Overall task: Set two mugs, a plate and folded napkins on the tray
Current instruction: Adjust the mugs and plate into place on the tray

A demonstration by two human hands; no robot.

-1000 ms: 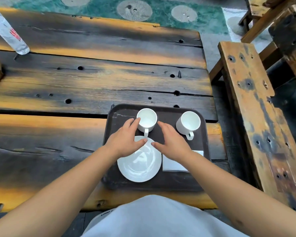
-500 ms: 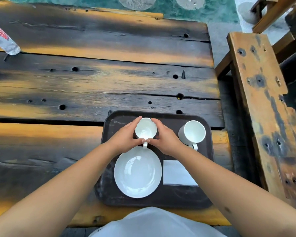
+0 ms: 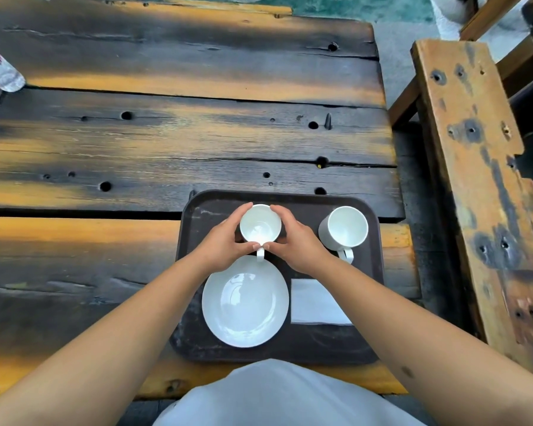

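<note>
On the dark brown plastic tray (image 3: 194, 336) I see the round white ceramic plate (image 3: 245, 305) nearest me, the white folded napkin (image 3: 316, 302) just right of it. Beyond the plate, my left hand (image 3: 223, 242) and right hand (image 3: 297, 242) cup the white ceramic mug (image 3: 260, 224) between them. A second white mug (image 3: 345, 230) stands right of it.

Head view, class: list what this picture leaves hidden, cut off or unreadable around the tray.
1. Held mug: its outer wall, covered by the left hand and right hand.
2. Napkin: how many lie stacked, since only the top face shows; the right forearm covers its corner.
3. Tray: part of its near rim, behind the white clothing.
4. Bottle: cut off by the left edge; label unreadable.
</note>
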